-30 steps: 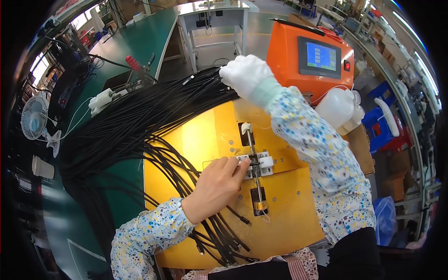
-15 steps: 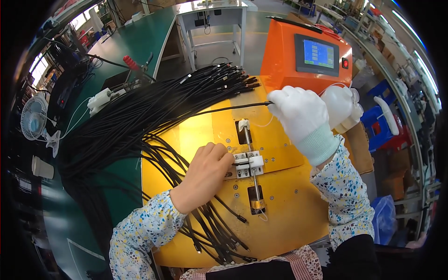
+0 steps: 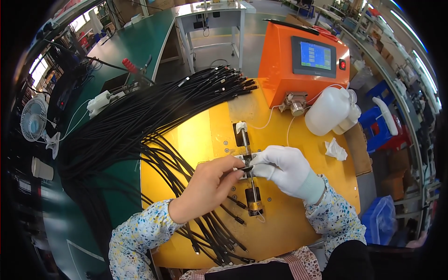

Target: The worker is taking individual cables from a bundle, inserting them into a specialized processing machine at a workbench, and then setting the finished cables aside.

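Observation:
My bare left hand pinches a short black cable end between thumb and forefinger. From the other side, my right hand, in a white knitted glove, closes its fingertips on the same cable end. Both hands meet over a small white-and-metal fixture, which they mostly cover. Thin metal rods reach it from two dark slots in the yellow plate. Left of my left hand, several loose black cables hang toward me. Behind lies a thick bundle of black cables with plug ends pointing right.
An orange machine with a screen stands at the far right. Beside it are a white plastic bottle with thin tubing and a crumpled white tissue. A red-handled clamp and a small fan are at left.
My right hand has let go of the cable it held near the bundle and come down left to the fixture. My left hand's thumb now shows, pinching the cable end with the right.

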A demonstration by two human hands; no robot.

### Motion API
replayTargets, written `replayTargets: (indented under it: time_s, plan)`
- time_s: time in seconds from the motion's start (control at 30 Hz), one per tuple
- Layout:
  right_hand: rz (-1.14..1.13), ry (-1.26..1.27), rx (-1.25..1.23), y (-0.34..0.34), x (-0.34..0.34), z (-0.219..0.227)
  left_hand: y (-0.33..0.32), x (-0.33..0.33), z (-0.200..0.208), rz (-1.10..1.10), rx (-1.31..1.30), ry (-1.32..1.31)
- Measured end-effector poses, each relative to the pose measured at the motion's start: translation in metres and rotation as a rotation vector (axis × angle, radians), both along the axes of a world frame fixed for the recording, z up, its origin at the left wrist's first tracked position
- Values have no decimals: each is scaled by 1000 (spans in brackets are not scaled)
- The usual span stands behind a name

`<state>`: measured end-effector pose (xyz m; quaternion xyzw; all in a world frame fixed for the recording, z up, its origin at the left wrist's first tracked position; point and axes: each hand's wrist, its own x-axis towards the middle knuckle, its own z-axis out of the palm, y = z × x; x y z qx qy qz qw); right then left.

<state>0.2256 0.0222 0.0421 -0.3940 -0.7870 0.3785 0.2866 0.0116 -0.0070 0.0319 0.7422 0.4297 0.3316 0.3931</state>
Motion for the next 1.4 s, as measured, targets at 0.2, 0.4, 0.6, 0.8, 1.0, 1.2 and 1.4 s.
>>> replayTargets:
  time_s: [0.2, 0.4, 0.6, 0.8, 1.0, 1.2, 1.4]
  plan:
    - [-46, -90, 164, 8, 3, -21, 5, 7, -25, 88, 202, 86]
    - [-33, -181, 381, 12, 6, -26, -3, 4, -32, 51, 580, 486]
    - [-231, 118, 312, 16, 13, -39, 3, -3, -26, -63, 662, 635]
    - [-392, 132, 360, 12, 19, -41, 3, -3, -26, -84, 658, 642]
    - [-406, 125, 434, 15, 25, -50, 3, -2, -24, -93, 643, 633]
    - [-382, 136, 502, 18, 22, -50, 3, -3, -24, -68, 616, 619]
    - [-345, 134, 542, 16, 25, -49, 10, -7, -22, 21, 543, 484]
